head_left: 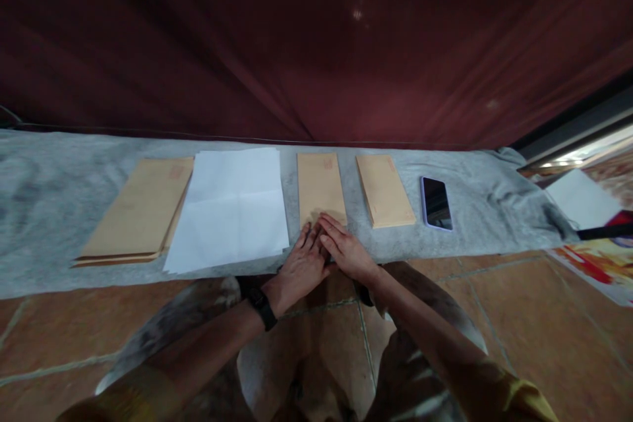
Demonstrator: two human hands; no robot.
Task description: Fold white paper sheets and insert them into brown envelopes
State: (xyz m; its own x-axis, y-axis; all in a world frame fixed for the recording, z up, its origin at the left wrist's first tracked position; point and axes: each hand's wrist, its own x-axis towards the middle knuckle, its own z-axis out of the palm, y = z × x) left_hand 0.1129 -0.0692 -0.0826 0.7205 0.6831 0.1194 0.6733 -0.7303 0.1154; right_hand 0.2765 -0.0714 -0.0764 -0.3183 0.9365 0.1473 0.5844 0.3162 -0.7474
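A brown paper envelope (320, 184) with a small red print lies upright in front of me. My left hand (305, 264) rests flat on its near end, fingers stretched out. Beside it and partly over its fingertips lies my right hand (349, 252), its fingers also extended. The near edge of the envelope is hidden under both hands. To the left is a stack of white paper sheets (232, 201). Further left, larger brown envelopes (136, 208) are piled, partly under the sheets. On the right sits a stack of brown envelopes (386, 190).
A phone (437, 203) in a pale purple case lies right of the envelopes. Everything rests on a narrow surface under a grey cloth (475, 211). A dark red curtain (316, 46) hangs behind it. Below is a tiled floor (524, 316); a white sheet (581, 198) is at far right.
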